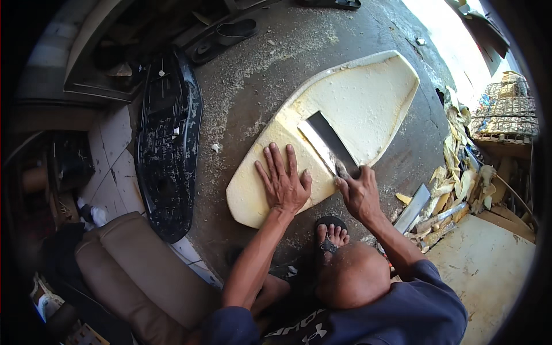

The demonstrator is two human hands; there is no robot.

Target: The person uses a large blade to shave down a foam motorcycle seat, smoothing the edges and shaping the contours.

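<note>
Head | left hand (286,185) flat, spread on foam seat pad (359,106) | right hand (360,192) grips broad blade (326,142), near end | tilting could gouge foam

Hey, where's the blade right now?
In the head view, just right of centre, the blade is at the middle of the cream foam, its near end in the right hand; the left hand is spread on the foam to its left.
</note>
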